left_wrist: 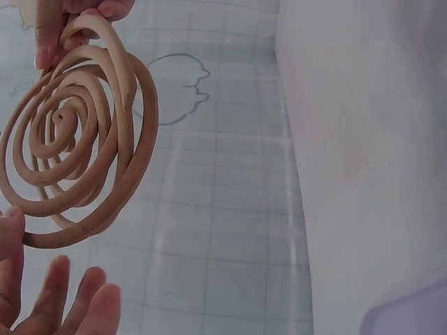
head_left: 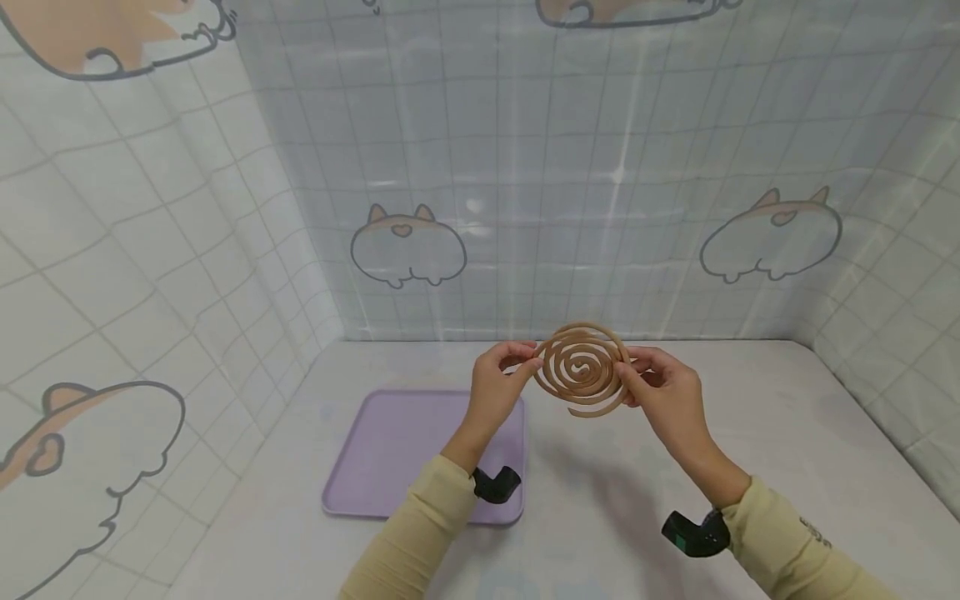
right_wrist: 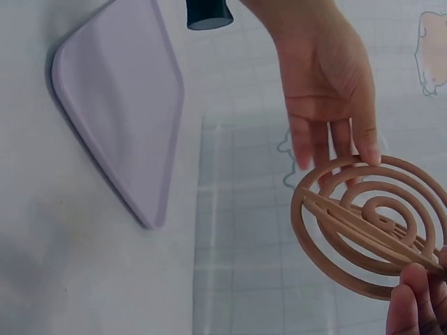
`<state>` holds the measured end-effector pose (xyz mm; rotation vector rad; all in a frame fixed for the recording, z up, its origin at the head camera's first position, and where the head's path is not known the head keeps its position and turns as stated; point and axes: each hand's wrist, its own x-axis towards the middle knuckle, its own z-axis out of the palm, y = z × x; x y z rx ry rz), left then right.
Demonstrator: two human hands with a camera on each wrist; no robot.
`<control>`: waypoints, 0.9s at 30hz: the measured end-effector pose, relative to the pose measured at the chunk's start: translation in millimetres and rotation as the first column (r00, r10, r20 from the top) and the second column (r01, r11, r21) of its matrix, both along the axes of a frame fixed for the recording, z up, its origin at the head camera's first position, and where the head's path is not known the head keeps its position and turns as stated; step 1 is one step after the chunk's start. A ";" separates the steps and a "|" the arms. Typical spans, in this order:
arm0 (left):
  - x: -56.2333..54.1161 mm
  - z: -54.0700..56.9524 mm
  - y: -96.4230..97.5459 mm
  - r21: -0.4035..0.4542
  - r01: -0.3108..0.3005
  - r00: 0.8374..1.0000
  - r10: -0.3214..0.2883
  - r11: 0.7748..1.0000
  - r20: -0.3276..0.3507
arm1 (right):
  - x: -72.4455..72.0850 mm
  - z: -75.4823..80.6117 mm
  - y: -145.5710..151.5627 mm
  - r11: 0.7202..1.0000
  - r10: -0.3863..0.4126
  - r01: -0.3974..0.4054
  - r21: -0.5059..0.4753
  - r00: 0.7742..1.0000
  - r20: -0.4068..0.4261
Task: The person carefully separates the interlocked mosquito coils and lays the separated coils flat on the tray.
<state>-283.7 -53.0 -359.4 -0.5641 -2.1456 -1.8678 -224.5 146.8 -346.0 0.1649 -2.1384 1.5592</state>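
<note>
A pair of brown mosquito coils (head_left: pixel 581 367), nested in one another, is held up above the table between both hands. My left hand (head_left: pixel 498 387) pinches the left rim, its thumb in front. The right hand (head_left: pixel 667 400) grips the opposite rim between thumb and fingers. In the left wrist view the coils (left_wrist: pixel 63 118) look partly spread apart, with rings crossing over each other. Seen from the right wrist, the coils (right_wrist: pixel 363 232) are tilted, and one layer slants across the other. A loose outer end hangs at the bottom in the head view.
A light purple tray (head_left: pixel 420 404) lies flat on the white table (head_left: pixel 750 433), below and left of the hands. Walls of grid-patterned sheeting (head_left: pixel 570 167) with cartoon animals stand at the back and sides. Both wrists carry black camera mounts.
</note>
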 end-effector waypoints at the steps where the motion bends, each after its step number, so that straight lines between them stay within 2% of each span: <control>1: 0.8 2.0 -0.4 0.012 0.026 1.000 -0.026 1.000 0.013 | -2.0 -2.7 1.6 1.000 0.003 -0.003 -0.007 1.000 0.002; 4: 2.1 4.2 -0.9 0.039 0.085 0.996 -0.086 0.996 0.023 | -7.6 -10.7 5.7 1.000 0.007 -0.007 -0.024 1.000 0.008; 11: -14.7 -13.7 0.8 0.128 0.188 0.976 -0.200 0.974 0.087 | -11.8 -15.4 7.7 1.000 -0.024 0.024 -0.018 1.000 -0.001; 15: -17.7 -14.9 3.0 0.139 0.227 0.964 -0.243 0.964 0.111 | -11.7 -13.9 7.2 1.000 -0.028 0.028 -0.006 1.000 -0.008; 19: -17.9 -14.6 4.6 0.138 0.210 0.965 -0.228 0.968 0.130 | -11.1 -13.0 6.4 1.000 -0.025 0.025 0.005 1.000 -0.014; 24: -16.1 -13.7 6.2 0.071 0.122 0.980 -0.132 0.990 0.152 | -9.5 -11.8 5.1 1.000 -0.020 0.020 -0.004 1.000 -0.012; 27: -15.9 -13.5 7.7 0.053 0.124 0.977 -0.131 0.991 0.168 | -8.6 -11.6 4.2 1.000 -0.008 0.008 -0.016 1.000 -0.004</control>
